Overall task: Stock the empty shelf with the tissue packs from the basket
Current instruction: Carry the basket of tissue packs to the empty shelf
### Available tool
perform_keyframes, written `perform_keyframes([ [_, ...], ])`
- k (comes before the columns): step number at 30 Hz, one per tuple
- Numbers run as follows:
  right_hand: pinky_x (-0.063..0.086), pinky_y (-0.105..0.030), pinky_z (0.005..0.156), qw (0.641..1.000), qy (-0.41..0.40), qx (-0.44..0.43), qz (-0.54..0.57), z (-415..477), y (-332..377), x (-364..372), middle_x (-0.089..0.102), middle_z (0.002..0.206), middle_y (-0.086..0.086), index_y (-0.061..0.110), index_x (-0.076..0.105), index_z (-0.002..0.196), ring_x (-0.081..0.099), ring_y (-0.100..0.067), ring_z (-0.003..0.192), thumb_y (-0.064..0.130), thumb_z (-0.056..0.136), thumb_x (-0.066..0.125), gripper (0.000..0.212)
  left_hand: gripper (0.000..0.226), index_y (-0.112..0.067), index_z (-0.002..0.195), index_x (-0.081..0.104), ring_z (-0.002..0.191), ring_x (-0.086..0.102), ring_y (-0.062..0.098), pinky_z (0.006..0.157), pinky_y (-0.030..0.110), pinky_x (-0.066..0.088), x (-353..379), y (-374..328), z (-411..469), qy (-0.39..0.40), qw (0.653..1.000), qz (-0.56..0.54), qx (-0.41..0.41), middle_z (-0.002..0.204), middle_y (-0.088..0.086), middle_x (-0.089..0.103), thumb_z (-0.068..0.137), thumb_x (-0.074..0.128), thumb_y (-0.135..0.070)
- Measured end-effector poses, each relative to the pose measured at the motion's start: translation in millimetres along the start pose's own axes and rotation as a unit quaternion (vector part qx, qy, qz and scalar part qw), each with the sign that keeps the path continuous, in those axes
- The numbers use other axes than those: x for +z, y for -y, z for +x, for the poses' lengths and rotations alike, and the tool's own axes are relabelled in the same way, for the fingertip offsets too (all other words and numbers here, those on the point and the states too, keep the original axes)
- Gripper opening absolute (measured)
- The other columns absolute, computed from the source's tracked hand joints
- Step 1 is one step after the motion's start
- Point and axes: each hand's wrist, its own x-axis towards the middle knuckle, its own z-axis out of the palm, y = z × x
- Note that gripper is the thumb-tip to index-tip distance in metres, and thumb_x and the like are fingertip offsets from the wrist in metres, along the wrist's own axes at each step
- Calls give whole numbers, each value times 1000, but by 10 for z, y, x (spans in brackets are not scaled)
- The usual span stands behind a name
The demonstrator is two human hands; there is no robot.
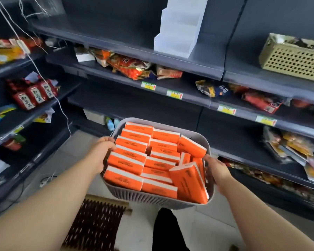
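**Forearms, basket, bare tier: stock carried to the shelving, none placed yet**

Foreground, low: dark trouser leg (167,230) and a brown woven doormat (96,220) with a diamond pattern, lying on pale floor tiles.

Left hand (103,149): clasps the basket's left rim, thumb on top; the fingers underneath are hidden.

Right hand (216,169): grips the right rim, fingers curled over the edge and slightly blurred.

Basket (152,198): grey plastic, rounded corners, ribbed slatted wall. It is held in the air between both hands, in front of the shelving.

Tissue packs (127,161): orange soft-wrap rectangles with a white band and small dark print. All of them are in the basket, laid in rough overlapping rows, with a few tipped on edge at the right side. The basket looks full.

Empty shelf (134,104): a dark matt metal tier just beyond the basket, bare where it shows. I take this one to be the target, though I cannot be sure.

Tier above: crumpled glossy snack packets (129,66) in red and orange, with yellow-green price tags (148,86) on the lip.

Top level: a white stepped riser (179,28) and, to the right, a gold perforated bin (294,60).

Left bay: red pouches (34,93) and trailing white cords (34,60).

Step in hand, as I judge it, is carrying the stock to the shelf. With both hands occupied, the next move calls for resting the basket somewhere or holding it one-handed, so that a hand is free to lift out the first pack.
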Motion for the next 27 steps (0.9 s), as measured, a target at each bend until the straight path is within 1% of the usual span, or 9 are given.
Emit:
perform_keyframes([
  [3, 48, -29, 59, 998, 46, 20, -31, 643, 316, 19, 69, 79, 0, 20, 65, 93, 64, -21, 73, 55, 84, 56, 37, 25, -20, 75, 51, 66, 54, 24, 62, 34, 45, 283, -131, 458, -34, 999, 17, -12, 70, 7, 54, 70, 51, 4],
  [6, 52, -34, 72, 996, 78, 10, -52, 1138, 587, 67, 72, 88, -5, 18, 65, 99, 67, -26, 81, 47, 89, 54, 33, 27, -20, 67, 49, 60, 51, 23, 58, 32, 42, 468, -236, 720, -73, 997, 8, -14, 64, 5, 52, 66, 51, 7],
  [9, 50, -29, 64, 992, 98, 0, -83, 1452, 831, 128, 69, 82, -2, 20, 64, 97, 65, -21, 73, 46, 90, 54, 28, 28, -20, 63, 50, 58, 51, 23, 58, 32, 42, 570, -349, 911, -116, 993, -8, -29, 62, 5, 52, 65, 51, 8],
  [10, 51, -30, 66, 990, 107, 3, -90, 1546, 901, 147, 69, 83, -1, 22, 64, 96, 65, -21, 74, 47, 89, 53, 27, 29, -22, 61, 52, 57, 51, 23, 58, 32, 42, 603, -408, 974, -119, 992, -13, -33, 61, 5, 52, 64, 52, 7],
  [13, 51, -38, 84, 984, 131, 10, -119, 1778, 1029, 185, 67, 88, 3, 29, 62, 97, 64, -19, 82, 54, 89, 49, 29, 33, -28, 54, 56, 57, 50, 23, 56, 32, 40, 717, -575, 1151, -128, 991, -6, -38, 61, 6, 52, 62, 53, 3],
  [15, 47, -34, 80, 978, 153, 3, -143, 1875, 1077, 197, 63, 84, 6, 32, 59, 97, 60, -14, 78, 61, 90, 42, 34, 30, -29, 54, 55, 58, 50, 23, 55, 32, 39, 819, -698, 1244, -131, 991, -3, -37, 62, 7, 52, 59, 54, 1],
  [18, 44, -28, 68, 976, 148, 9, -160, 2025, 1131, 191, 55, 71, 4, 25, 58, 102, 55, -13, 67, 65, 88, 38, 46, 23, -27, 53, 54, 57, 48, 22, 53, 31, 37, 972, -870, 1398, -126, 991, 29, -28, 61, 7, 50, 54, 55, -5],
  [23, 43, -33, 81, 977, 143, 2, -155, 2243, 1166, 199, 55, 74, 3, 30, 62, 110, 55, -17, 73, 64, 90, 35, 48, 28, -24, 55, 48, 45, 46, 19, 45, 26, 36, 1136, -994, 1638, -140, 989, 49, -22, 56, 3, 49, 59, 54, 3],
  [27, 45, -43, 95, 980, 145, 12, -136, 2350, 1060, 264, 62, 101, 0, 37, 56, 100, 60, -24, 95, 65, 88, 35, 37, 29, -23, 61, 42, 44, 46, 19, 44, 26, 37, 1184, -966, 1828, -133, 989, 48, -40, 57, 3, 47, 60, 53, 4],
])
